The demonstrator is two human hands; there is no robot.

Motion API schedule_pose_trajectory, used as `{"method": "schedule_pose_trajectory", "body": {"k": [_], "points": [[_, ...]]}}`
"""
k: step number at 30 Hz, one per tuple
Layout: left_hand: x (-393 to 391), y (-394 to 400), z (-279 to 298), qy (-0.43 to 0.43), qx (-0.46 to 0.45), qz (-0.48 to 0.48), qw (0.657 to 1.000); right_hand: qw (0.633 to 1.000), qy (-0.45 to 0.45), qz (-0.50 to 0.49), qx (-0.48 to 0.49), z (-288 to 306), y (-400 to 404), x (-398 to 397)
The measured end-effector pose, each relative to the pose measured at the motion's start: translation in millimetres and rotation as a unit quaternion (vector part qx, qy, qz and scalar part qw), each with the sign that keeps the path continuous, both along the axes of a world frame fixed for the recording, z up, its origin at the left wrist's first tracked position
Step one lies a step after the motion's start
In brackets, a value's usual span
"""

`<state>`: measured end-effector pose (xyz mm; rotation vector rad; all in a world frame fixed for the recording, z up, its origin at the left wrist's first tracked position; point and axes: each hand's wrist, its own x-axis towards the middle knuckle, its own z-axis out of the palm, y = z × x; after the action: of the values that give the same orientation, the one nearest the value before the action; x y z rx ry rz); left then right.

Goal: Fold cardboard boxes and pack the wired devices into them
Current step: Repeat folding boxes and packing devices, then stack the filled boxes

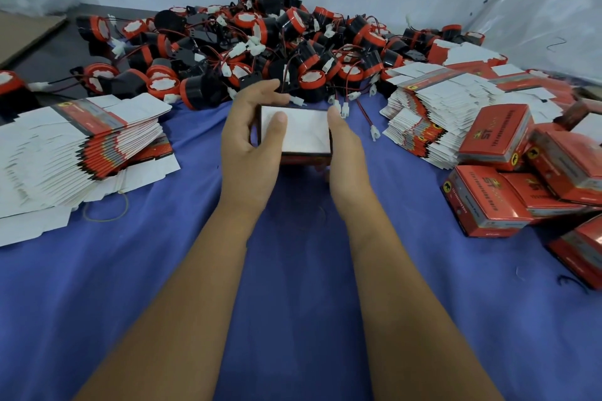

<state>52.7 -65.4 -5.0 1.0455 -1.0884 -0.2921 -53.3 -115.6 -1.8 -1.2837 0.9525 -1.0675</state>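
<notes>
Two sets of fingers curl round one box, left hand and right hand clamping opposite sides above the middle of the blue worktop, left thumb pressing its white flap. Squeezing hard could crease the flap. Just beyond, loose wires from the devices heaped along the far edge might snag.

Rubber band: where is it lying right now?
In the head view the rubber band lies on the blue cloth at left, against the near edge of the flat box stack.

Blue-clothed table: devices, boxes
</notes>
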Motion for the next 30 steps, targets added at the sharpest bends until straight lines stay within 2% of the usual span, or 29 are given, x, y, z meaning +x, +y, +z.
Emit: {"method": "schedule_pose_trajectory", "body": {"k": [2, 4, 6, 9, 11, 13, 15, 17, 19, 21, 23, 26, 30], "points": [[-2.9, -0.8, -4.4, -0.056, 0.027, 0.006, 0.998, 0.998, -0.031, 0.042, 0.029, 1.3, -0.3, -2.0], [-5.5, -2.7, -9.0, -0.056, 0.109, -0.002, 0.992, 0.997, -0.062, 0.031, 0.014, 4.6, -1.2, -3.5], [-6.4, -4.2, -9.8, -0.010, 0.193, -0.035, 0.981, 0.995, -0.101, -0.008, -0.005, 7.0, -4.1, -6.4], [-3.2, -8.1, -12.3, 0.069, 0.208, -0.144, 0.965, 0.991, -0.131, -0.006, -0.029, 5.0, -6.6, -11.0], [-3.3, -10.5, -12.7, 0.099, 0.206, -0.111, 0.967, 0.992, -0.117, 0.013, -0.052, 4.8, -5.2, -9.8], [0.6, -13.6, -12.4, 0.149, 0.185, -0.014, 0.971, 0.992, -0.112, 0.030, -0.058, 6.1, -4.5, -5.2], [8.3, -15.7, -10.6, 0.209, 0.144, 0.079, 0.964, 0.997, -0.064, 0.017, -0.040, 7.2, -7.1, 1.5], [16.3, -17.1, -6.9, 0.292, 0.099, 0.147, 0.940, 1.000, 0.003, 0.003, -0.014, 6.6, -15.5, 10.8], [23.0, -17.6, -5.2, 0.411, 0.039, 0.154, 0.898, 0.997, 0.072, 0.003, -0.028, 7.6, -26.3, 26.5], [26.2, -17.1, -6.3, 0.492, 0.000, 0.129, 0.861, 0.979, 0.169, 0.010, -0.114, 10.5, -36.2, 46.0], [26.7, -16.8, -7.1, 0.504, -0.006, 0.126, 0.854, 0.945, 0.254, 0.029, -0.202, 10.2, -46.3, 66.1], [25.4, -18.0, -7.2, 0.499, -0.008, 0.127, 0.857, 0.913, 0.316, 0.048, -0.253, 1.4, -58.5, 90.8], [23.9, -19.8, -8.8, 0.484, -0.007, 0.119, 0.867, 0.915, 0.363, 0.037, -0.171, -13.3, -78.1, 111.9]]}}
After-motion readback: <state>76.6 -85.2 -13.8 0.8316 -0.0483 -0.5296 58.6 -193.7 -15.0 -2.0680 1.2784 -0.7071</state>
